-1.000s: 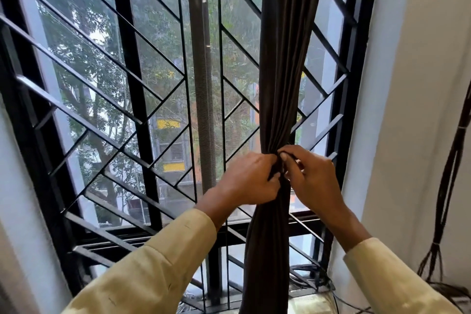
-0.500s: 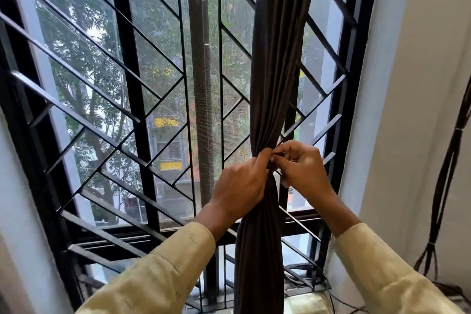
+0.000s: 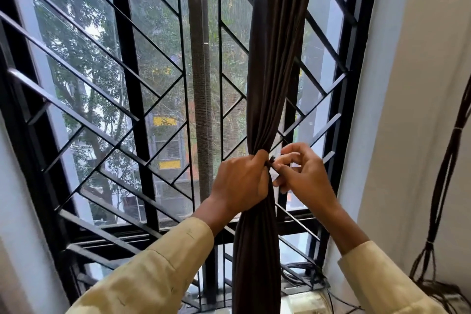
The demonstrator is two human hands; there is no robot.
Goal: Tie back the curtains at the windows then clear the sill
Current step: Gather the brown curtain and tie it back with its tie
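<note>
curtain (image 3: pixel 275 71): plain dark brown, no print
curtain tie (image 3: pixel 272 160): black
window grille (image 3: pixel 127 58): black, slanting bars in a chevron pattern
mesh strip (image 3: pixel 201 84): grey
sleeves (image 3: pixel 153 275): pale yellow
wall (image 3: pixel 420 84): off-white
cable bundle (image 3: pixel 443 173): dark brown to black
trees (image 3: pixel 84 20): green
building (image 3: pixel 164 121): grey with yellow panels
</note>
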